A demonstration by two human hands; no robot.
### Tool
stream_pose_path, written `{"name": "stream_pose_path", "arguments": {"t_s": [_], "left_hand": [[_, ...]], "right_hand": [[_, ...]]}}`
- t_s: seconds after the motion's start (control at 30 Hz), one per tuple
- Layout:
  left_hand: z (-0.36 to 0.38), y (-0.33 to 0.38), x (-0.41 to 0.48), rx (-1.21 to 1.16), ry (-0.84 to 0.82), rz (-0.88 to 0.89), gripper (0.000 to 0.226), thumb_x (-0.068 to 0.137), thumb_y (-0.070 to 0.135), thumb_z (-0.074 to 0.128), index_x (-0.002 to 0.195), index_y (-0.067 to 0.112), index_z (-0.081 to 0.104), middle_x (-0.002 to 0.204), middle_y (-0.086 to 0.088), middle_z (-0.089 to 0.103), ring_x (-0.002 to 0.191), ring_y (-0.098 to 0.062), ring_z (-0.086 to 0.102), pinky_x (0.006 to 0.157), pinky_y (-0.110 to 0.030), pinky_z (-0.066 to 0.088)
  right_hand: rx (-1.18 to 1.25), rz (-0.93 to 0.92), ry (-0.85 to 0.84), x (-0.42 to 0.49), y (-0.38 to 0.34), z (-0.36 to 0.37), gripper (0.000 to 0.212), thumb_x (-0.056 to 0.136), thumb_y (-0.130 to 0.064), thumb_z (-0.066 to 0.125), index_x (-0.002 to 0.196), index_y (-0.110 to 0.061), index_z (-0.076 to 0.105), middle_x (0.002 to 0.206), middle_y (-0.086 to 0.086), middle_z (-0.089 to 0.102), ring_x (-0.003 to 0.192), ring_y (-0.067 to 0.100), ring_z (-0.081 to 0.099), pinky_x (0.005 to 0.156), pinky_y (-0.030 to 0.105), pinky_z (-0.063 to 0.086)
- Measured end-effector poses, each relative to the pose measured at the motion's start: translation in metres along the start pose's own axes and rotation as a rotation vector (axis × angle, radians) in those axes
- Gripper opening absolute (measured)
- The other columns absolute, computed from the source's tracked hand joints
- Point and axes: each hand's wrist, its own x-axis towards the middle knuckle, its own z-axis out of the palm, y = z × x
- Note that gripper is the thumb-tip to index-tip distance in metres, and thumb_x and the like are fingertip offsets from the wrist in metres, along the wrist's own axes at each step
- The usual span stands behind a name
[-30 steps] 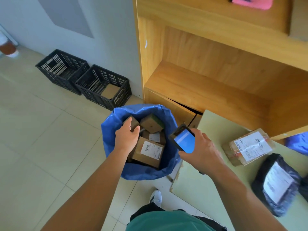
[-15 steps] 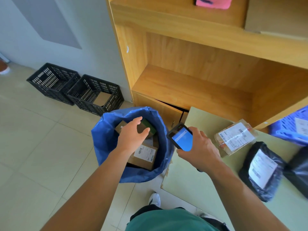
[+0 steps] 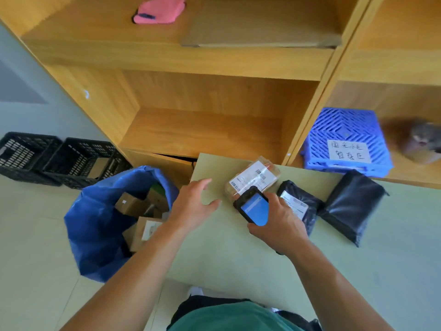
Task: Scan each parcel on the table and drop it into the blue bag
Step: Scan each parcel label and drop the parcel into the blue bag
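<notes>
Right hand point(image 3: 278, 223) grips scanner point(image 3: 253, 207), long axis aimed at clear parcel point(image 3: 253, 179). Left hand point(image 3: 193, 204) empty, fingers spread, just left of that parcel.

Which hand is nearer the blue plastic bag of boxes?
Left. The left hand hovers open just right of the blue plastic bag; the right hand, holding the black scanner, is farther right.

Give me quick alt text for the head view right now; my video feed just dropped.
The right hand holds a scanner at the labelled clear parcel on the table, while the empty left hand reaches toward it. Two black parcels lie to its right, and the blue bag of boxes stands on the floor at left.
</notes>
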Motion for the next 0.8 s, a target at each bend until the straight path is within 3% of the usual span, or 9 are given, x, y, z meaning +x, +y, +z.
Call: {"name": "stream_pose_path", "arguments": {"t_s": [0.1, 0.27, 0.43, 0.57, 0.8], "left_hand": [[0.043, 0.053, 0.007, 0.015, -0.044, 0.056, 0.067, 0.080, 0.045, 0.081, 0.140, 0.027, 0.058, 0.121, 0.009, 0.066, 0.116, -0.021, 0.061, 0.094, -0.032, 0.049], [0.110, 0.130, 0.016, 0.069, -0.154, 0.091, 0.076, 0.080, 0.050, 0.081, 0.146, 0.028, 0.053, 0.139, 0.006, 0.061, 0.126, -0.018, 0.056, 0.102, -0.038, 0.049], [0.175, 0.185, 0.022, 0.093, -0.244, 0.147, 0.078, 0.083, 0.049, 0.079, 0.151, 0.028, 0.046, 0.146, 0.003, 0.056, 0.135, -0.019, 0.050, 0.110, -0.035, 0.043], [0.225, 0.229, 0.028, 0.114, -0.316, 0.210, 0.082, 0.083, 0.048, 0.078, 0.154, 0.027, 0.041, 0.154, 0.002, 0.046, 0.141, -0.021, 0.041, 0.112, -0.038, 0.039], [0.308, 0.280, 0.047, 0.328, -0.330, 0.300, 0.093, 0.081, 0.051, 0.077, 0.157, 0.031, 0.028, 0.151, -0.006, 0.039, 0.136, -0.036, 0.039, 0.098, -0.053, 0.049]], "right_hand": [[0.045, 0.050, 0.011, 0.000, 0.059, -0.024, 0.082, 0.071, -0.054, 0.072, 0.140, -0.034, 0.033, 0.125, -0.005, 0.052, 0.106, 0.022, 0.057, 0.082, 0.044, 0.057], [0.121, 0.152, 0.036, -0.003, 0.150, -0.052, 0.087, 0.074, -0.052, 0.074, 0.146, -0.031, 0.031, 0.130, -0.002, 0.051, 0.112, 0.024, 0.056, 0.085, 0.041, 0.054], [0.172, 0.234, 0.038, -0.011, 0.224, -0.068, 0.082, 0.072, -0.052, 0.073, 0.142, -0.034, 0.033, 0.117, -0.005, 0.050, 0.091, 0.022, 0.058, 0.073, 0.047, 0.059], [0.199, 0.339, 0.054, -0.012, 0.269, -0.079, 0.080, 0.073, -0.050, 0.074, 0.141, -0.032, 0.036, 0.117, -0.005, 0.050, 0.095, 0.020, 0.053, 0.081, 0.043, 0.055], [0.240, 0.460, 0.101, -0.014, 0.321, -0.089, 0.074, 0.072, -0.047, 0.072, 0.136, -0.031, 0.038, 0.108, -0.007, 0.046, 0.090, 0.022, 0.055, 0.076, 0.043, 0.056]]}}
